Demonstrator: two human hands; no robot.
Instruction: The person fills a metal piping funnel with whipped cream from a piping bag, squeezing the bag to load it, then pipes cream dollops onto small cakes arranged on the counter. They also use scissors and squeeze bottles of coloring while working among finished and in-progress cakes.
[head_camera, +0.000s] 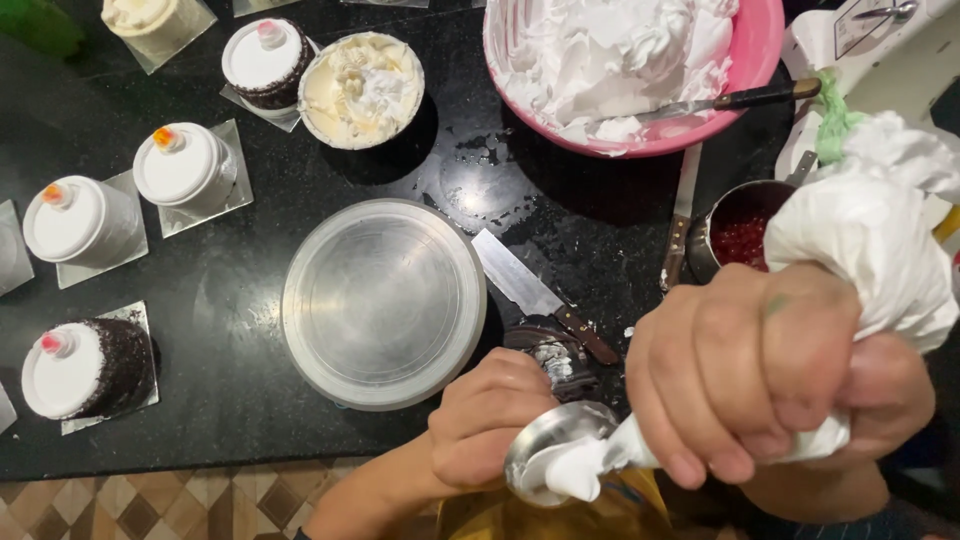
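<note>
Head view, looking straight down on a black counter. Far left: four small cakes on square silver boards — a white-frosted one with an orange-red topping, a chocolate-sided one with a white top, another white one, and a dark one further back. Beside that last cake sits a white bowl of cream. Centre: a bare round metal turntable, with a knife lying just to its right, blade toward the top of the frame. Top centre-right: a pink basin of whipped cream, a spatula resting across its rim. Below it, a small steel pot of red cherries.

Foreground: left hand is curled closed around a small steel cup, holding it at the counter's near edge. Right hand is clamped on a white piping bag — the bag's tip points down-left into the cup, which already contains white cream. The hands are close together, the bag's narrow end bridging them.
</note>
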